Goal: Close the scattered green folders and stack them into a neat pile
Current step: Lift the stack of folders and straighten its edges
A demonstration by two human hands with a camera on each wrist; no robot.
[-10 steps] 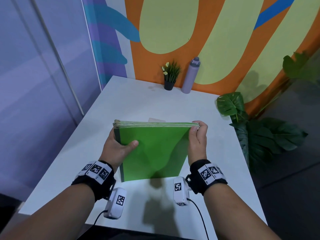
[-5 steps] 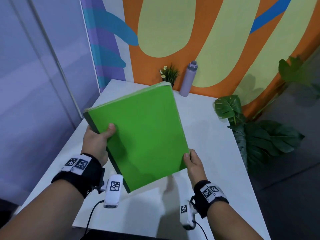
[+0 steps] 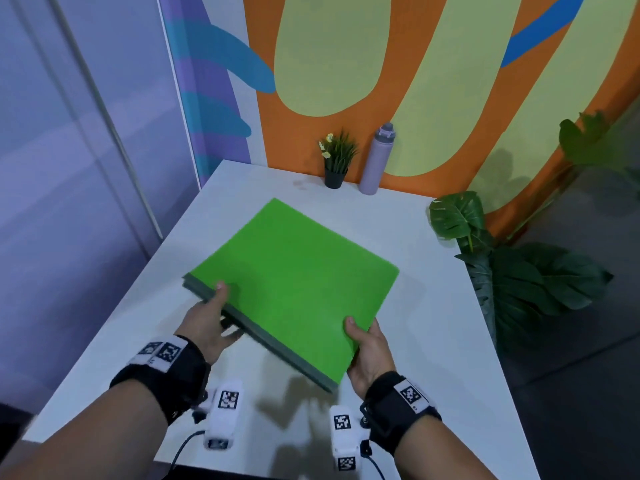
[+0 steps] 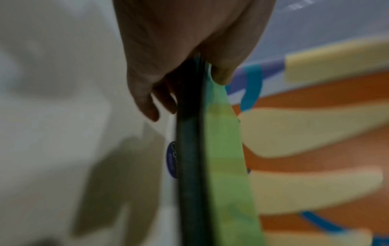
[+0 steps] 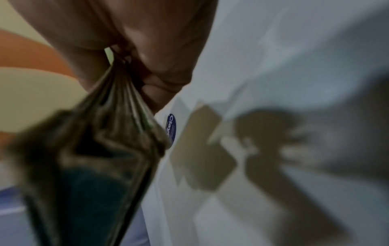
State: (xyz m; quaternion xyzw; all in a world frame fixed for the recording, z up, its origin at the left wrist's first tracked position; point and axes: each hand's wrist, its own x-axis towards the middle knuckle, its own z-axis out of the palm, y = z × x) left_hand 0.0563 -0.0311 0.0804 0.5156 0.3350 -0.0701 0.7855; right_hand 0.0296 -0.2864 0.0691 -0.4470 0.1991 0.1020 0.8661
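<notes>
A stack of closed green folders (image 3: 294,271) with dark spines lies nearly flat and slanted, just above the white table (image 3: 433,306). My left hand (image 3: 207,317) grips the spine edge near its left corner, thumb on top and fingers beneath. My right hand (image 3: 367,344) pinches the stack's near right corner, thumb on the cover. In the left wrist view the stack (image 4: 223,166) runs edge-on away from my left hand (image 4: 189,66). The right wrist view shows several fanned folder edges (image 5: 118,106) pinched in my right hand (image 5: 143,55). Whether the stack touches the table is hidden.
A small potted plant (image 3: 336,161) and a lilac bottle (image 3: 375,161) stand at the table's far edge against the painted wall. Large leafy plants (image 3: 512,268) stand on the floor right of the table. A glass partition runs along the left.
The stack stood upright on its edge, then tilted up towards me; now it has come down almost flat over the table. My right hand has shifted to the near right corner.
</notes>
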